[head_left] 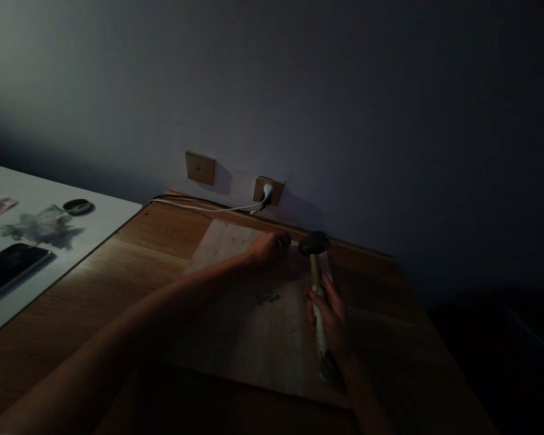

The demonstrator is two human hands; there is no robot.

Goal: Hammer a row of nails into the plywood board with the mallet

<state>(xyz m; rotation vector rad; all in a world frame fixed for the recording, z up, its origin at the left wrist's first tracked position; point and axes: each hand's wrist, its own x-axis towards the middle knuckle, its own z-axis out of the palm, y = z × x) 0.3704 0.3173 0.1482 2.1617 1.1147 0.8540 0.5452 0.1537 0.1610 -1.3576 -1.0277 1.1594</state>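
Note:
My right hand (329,311) is wrapped round the light handle of a hammer (315,243), whose dark rounded head points away from me, over the far right part of a wooden board (249,338). At the board's far edge, my left hand (271,246) is closed in a pinch, left of the hammer head. What its fingertips hold, if anything, is too dark and small to make out. Several small metal pieces, perhaps nails or screws (269,297), lie near the middle of the board. A few small dark marks show on its far left part.
The board lies on a wooden table (158,232) against the wall. A plug (267,191) with a white cable sits in a wall socket (278,192), beside another wall plate (200,168). On a white surface (104,208) at left are a phone (13,266), crumpled plastic (48,225) and a dark round object (78,206).

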